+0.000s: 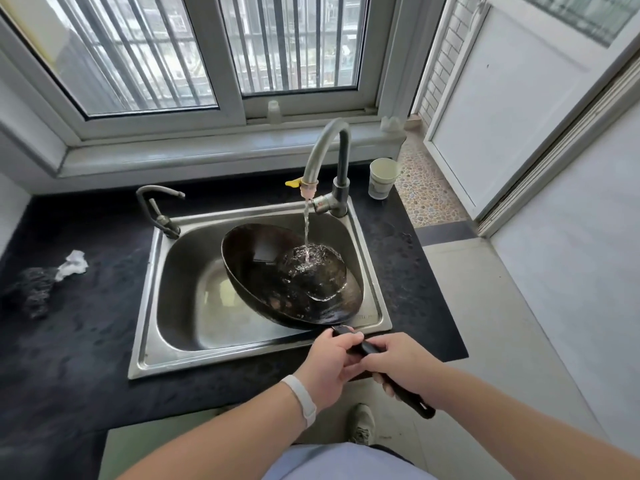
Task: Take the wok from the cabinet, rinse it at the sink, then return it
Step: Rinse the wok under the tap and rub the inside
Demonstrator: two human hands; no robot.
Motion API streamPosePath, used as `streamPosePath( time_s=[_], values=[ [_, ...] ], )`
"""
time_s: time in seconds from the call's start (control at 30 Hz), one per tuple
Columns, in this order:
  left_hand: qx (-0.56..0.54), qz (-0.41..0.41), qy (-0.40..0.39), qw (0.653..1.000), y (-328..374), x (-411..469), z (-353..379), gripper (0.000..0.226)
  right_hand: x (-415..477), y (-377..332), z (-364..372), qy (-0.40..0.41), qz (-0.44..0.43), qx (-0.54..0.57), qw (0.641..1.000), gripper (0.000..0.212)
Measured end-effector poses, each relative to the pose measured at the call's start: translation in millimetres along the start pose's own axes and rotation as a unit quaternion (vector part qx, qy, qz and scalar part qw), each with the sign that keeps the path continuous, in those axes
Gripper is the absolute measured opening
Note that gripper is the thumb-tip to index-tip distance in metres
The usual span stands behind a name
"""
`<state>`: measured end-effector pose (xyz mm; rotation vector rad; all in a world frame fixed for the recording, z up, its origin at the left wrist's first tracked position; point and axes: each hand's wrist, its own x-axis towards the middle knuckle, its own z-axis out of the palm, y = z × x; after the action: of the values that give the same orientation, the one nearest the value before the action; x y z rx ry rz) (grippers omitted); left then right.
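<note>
Worktop at 9 o'clock carried a dark scrubber and a crumpled tissue, both well apart from the job. Small tap stood at the sink's 10 o'clock corner.

The wok sat in the right half of the sink, under the running faucet. The stream landed inside the bowl and water pooled there. The bowl was tilted with its mouth tipped toward roughly 1 o'clock, and its near rim was over the sink's front edge.

Key relation: the bowl lay at about 11 o'clock from both hands. The handle was the long axis, running roughly 11-to-5, with its tail pointing at 5 o'clock toward the person.

Left hand was wrapped around the handle close to the bowl, so it was the nearer one. Right hand was wrapped around it further back, with the tail sticking out past it. The hands were just beside each other.

My read: mid-rinse. Tipping the water out means rolling about that 11-to-5 axis.

Paper cup stood at 1 o'clock beside the faucet base.
</note>
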<state>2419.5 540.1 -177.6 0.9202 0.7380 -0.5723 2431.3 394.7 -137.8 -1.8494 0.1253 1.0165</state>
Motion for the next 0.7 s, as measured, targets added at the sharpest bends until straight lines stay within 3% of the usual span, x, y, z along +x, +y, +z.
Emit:
streamPosePath(
  time_s=[0.3, 0.5, 0.6, 0.7],
  values=[
    [0.003, 0.036, 0.018, 0.999, 2.7, 3.4, -10.7, 0.009, 13.4, -13.6, 1.9, -0.065, 0.034, 0.014, 0.997, 0.012],
    [0.02, 0.038, 0.033, 0.999, -5.0, 12.3, -13.0, 0.03, 12.9, -13.9, -6.4, -0.085, 0.032, -0.015, 0.996, 0.008],
    [0.024, 0.046, 0.039, 0.998, -7.8, 15.8, -10.2, 0.031, 12.2, -16.4, -10.6, -0.083, 0.033, -0.095, 0.991, 0.014],
    [0.035, 0.058, 0.045, 0.997, -10.0, 16.8, -4.1, 0.03, 11.0, -16.0, -5.9, -0.028, 0.008, -0.263, 0.964, 0.029]
  ],
)
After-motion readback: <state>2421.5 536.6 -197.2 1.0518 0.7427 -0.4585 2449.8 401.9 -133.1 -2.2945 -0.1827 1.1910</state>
